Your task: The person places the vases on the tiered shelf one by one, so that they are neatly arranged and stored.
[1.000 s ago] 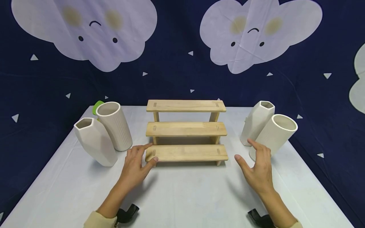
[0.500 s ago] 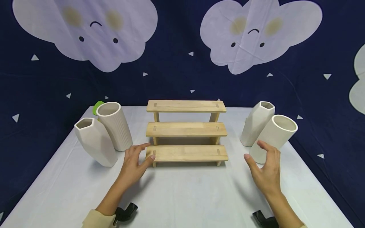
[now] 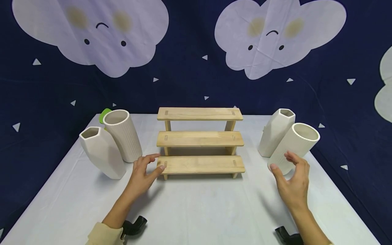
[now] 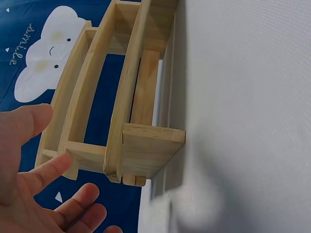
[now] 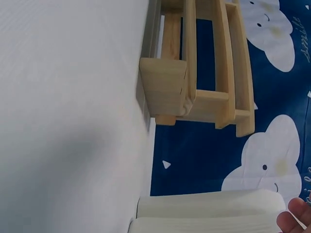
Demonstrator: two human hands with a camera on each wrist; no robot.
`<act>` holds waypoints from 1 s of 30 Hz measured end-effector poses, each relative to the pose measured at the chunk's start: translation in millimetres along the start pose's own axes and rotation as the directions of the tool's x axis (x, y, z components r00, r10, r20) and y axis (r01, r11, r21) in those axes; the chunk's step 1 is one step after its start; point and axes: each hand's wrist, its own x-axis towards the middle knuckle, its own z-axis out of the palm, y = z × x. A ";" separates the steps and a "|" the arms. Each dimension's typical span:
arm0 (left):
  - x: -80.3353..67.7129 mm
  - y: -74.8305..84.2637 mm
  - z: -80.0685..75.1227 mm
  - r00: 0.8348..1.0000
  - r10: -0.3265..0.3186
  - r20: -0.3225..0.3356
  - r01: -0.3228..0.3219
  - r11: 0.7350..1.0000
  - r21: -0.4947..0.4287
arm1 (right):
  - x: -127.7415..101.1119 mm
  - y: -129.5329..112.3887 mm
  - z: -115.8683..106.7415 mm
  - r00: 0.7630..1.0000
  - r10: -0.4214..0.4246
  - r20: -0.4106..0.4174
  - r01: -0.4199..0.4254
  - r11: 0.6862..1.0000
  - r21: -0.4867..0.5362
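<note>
The right hand has slid away from the wood shelf, so the round white vase is now nearest it; the left hand stays by the shelf's left end. Both hands have loose, spread fingers, holding nothing. The shelf, mid-table, has three flat steps; the vase is an open-topped tube

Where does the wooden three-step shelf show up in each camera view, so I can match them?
Head: the wooden shelf stands near the centre, front toward the camera.
Left wrist: the shelf appears turned sideways, upper left to centre.
Right wrist: the shelf appears turned sideways, top, right of centre.
Shared landmark: the navy backdrop with white clouds.
</note>
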 end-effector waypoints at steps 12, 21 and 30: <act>4.3 -7.0 0.2 0.997 -0.048 0.065 0.053 0.996 -0.077 | 0.9 10.7 -8.4 0.996 0.029 -0.080 -0.031 0.999 -0.020; 8.3 -8.6 -0.5 0.994 -0.066 0.089 0.076 0.992 -0.103 | 2.1 17.6 -14.3 0.988 0.104 -0.117 -0.104 0.995 0.011; 10.3 -13.2 0.8 0.994 -0.062 0.090 0.073 0.990 -0.125 | 3.8 23.1 -17.1 0.971 0.195 -0.139 -0.196 0.981 0.004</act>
